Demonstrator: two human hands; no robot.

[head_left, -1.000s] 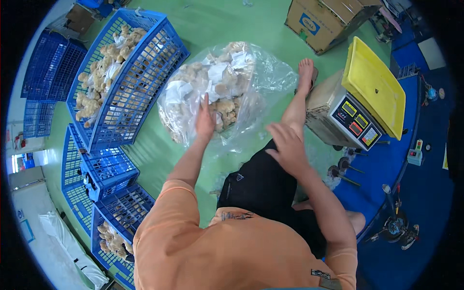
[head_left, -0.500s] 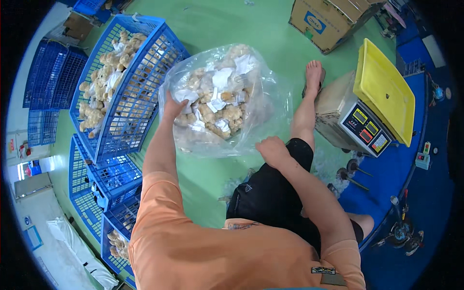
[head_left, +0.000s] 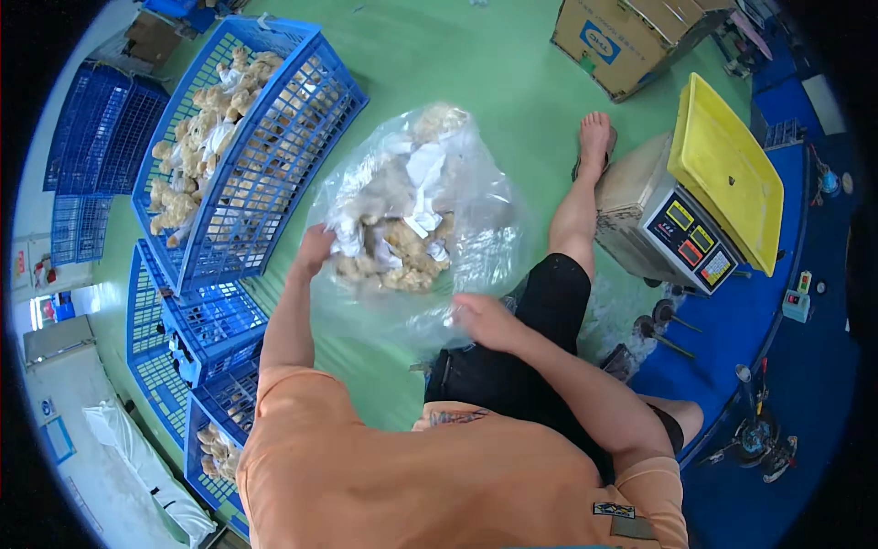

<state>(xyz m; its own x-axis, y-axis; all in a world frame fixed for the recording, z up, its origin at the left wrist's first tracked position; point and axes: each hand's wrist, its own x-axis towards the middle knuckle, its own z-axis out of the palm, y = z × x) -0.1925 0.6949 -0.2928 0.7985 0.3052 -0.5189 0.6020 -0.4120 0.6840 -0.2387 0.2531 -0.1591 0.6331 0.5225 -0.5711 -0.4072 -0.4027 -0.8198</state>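
Observation:
A large clear plastic bag (head_left: pixel 457 220) full of small tan plush pieces is lifted off the green floor in front of me. My left hand (head_left: pixel 314 252) grips the bag's left edge. My right hand (head_left: pixel 482 320) is at the bag's lower right, pressed against the plastic; whether its fingers pinch the film is blurred. I sit on the floor in black shorts, my right leg stretched out toward the scale.
A blue wire basket (head_left: pixel 274 174) with more tan pieces stands at the left, with further blue baskets (head_left: pixel 210 320) below it. A weighing scale with a yellow tray (head_left: pixel 722 174) sits at the right. A cardboard box (head_left: pixel 622 37) stands at the top.
The bag has been raised from the floor and pulled toward me. My left hand shifted from the bag's middle to its left edge, and my right hand came in to its lower right.

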